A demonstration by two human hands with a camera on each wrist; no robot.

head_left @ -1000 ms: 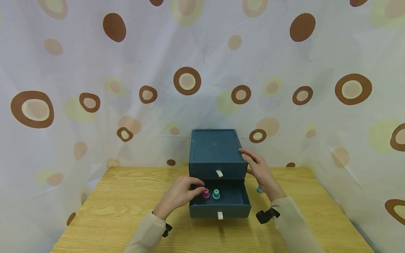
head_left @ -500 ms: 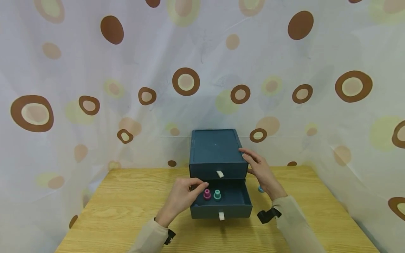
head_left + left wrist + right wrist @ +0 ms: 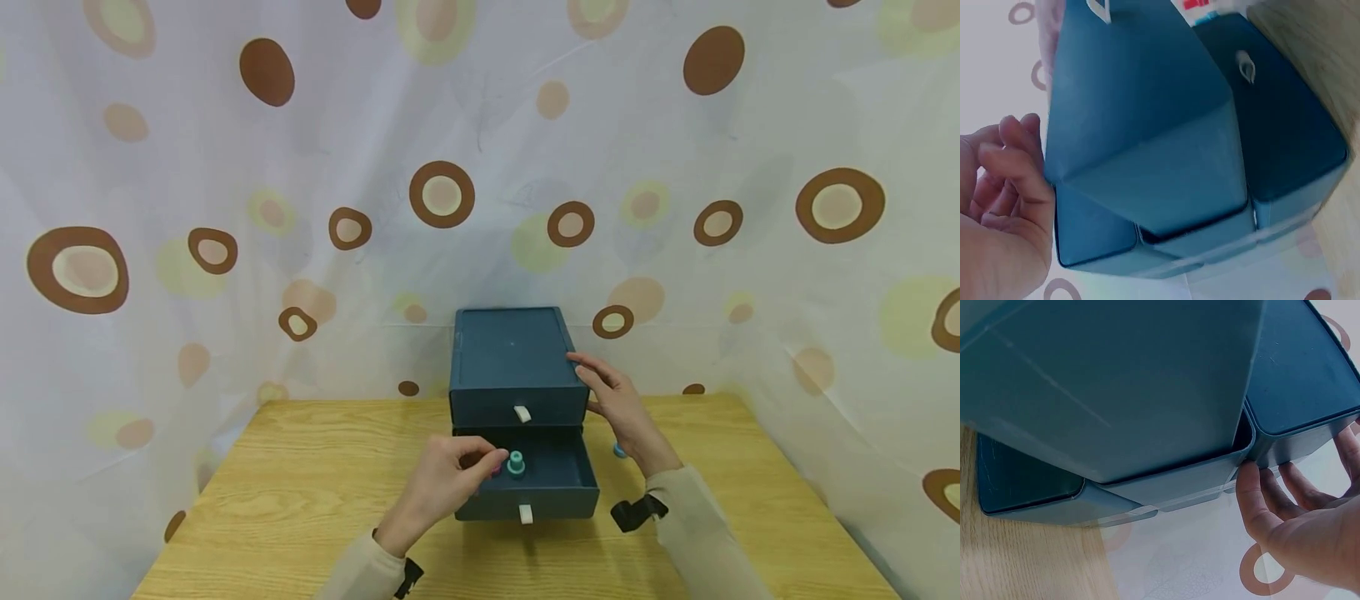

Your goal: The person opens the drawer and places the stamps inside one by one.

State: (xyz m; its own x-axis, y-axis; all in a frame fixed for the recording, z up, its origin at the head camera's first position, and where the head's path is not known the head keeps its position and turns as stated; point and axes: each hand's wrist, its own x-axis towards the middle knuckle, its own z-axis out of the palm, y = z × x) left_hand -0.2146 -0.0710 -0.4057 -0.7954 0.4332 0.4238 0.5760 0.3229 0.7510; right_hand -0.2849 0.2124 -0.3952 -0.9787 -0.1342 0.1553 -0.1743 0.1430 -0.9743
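Observation:
In the head view a dark blue two-drawer cabinet (image 3: 513, 350) stands on the table with its lower drawer (image 3: 555, 502) pulled out. My left hand (image 3: 442, 479) reaches over that drawer's left side, thumb and index finger pinching a pink stepped peg (image 3: 496, 471) that they mostly cover. A teal stepped peg (image 3: 516, 465) stands upright just right of the fingertips. My right hand (image 3: 622, 412) rests its fingers against the cabinet's right side and top edge. Both hands show in the left wrist view (image 3: 1007, 194) or right wrist view; drawer walls hide the pegs there.
A small blue piece (image 3: 620, 450) lies on the wooden table (image 3: 300, 492), partly behind my right wrist. The upper drawer (image 3: 487, 408) is closed, with a white pull tab (image 3: 522, 413). A patterned curtain (image 3: 360, 333) hangs behind the table.
My left hand has moved right and down within the drawer, its fingertips now over the pink peg. The right hand, teal peg and cabinet have stayed in place.

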